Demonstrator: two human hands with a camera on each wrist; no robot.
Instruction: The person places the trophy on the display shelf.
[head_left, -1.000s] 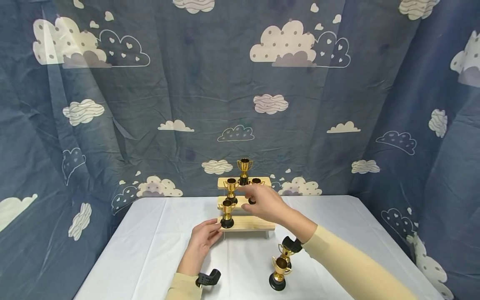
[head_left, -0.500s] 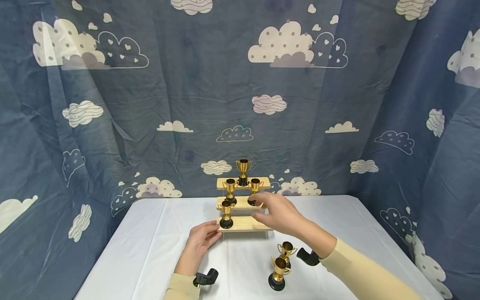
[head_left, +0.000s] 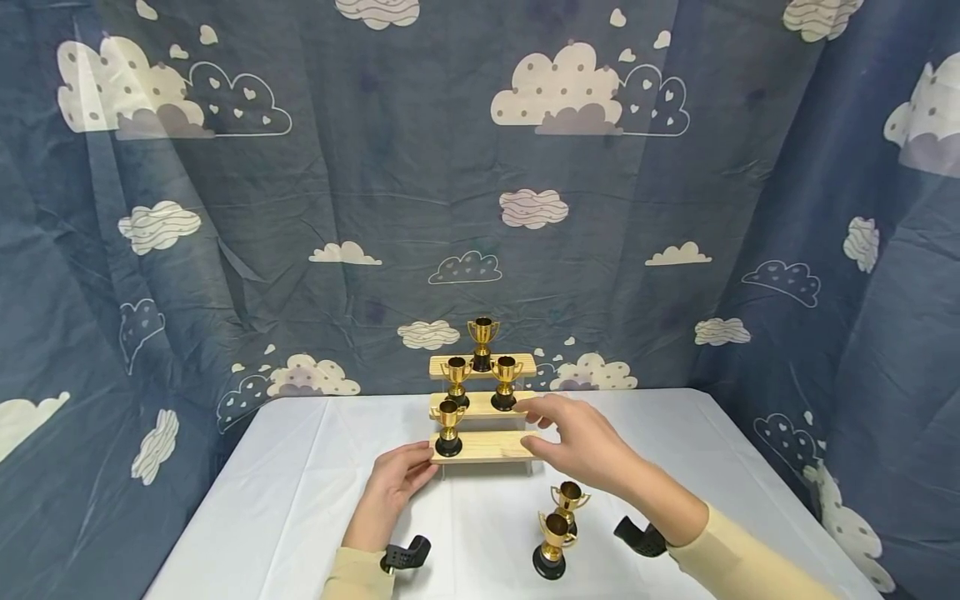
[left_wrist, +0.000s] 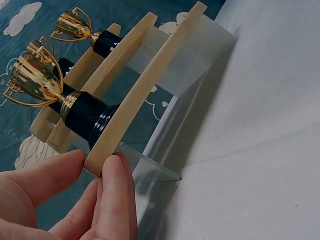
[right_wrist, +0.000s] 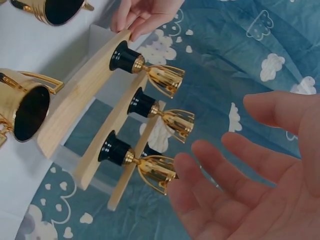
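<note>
A three-tier wooden display stand (head_left: 495, 447) holds several small gold trophy cups on black bases. One trophy (head_left: 482, 337) stands on the top tier. On the middle tier are a left trophy (head_left: 456, 379) and a right trophy (head_left: 506, 379); another trophy (head_left: 449, 425) stands at the bottom tier's left end. My left hand (head_left: 393, 492) pinches that end of the bottom tier, thumb and fingers around the board (left_wrist: 145, 90). With fingers spread and loosely bent, my right hand (head_left: 581, 437) hovers by the stand's right side, holding nothing. The middle-right trophy (right_wrist: 152, 167) is nearest to it.
Two more trophies stand on the white table in front of the stand: a nearer one (head_left: 553, 533) and one just behind it (head_left: 568, 498). Clear supports carry the tiers. A blue cloud-patterned curtain (head_left: 420, 200) hangs behind the white-covered table (head_left: 300, 500).
My right hand has drawn back rightward and down from the middle-right trophy, which now stands uncovered on its tier. My left hand keeps its hold on the bottom tier.
</note>
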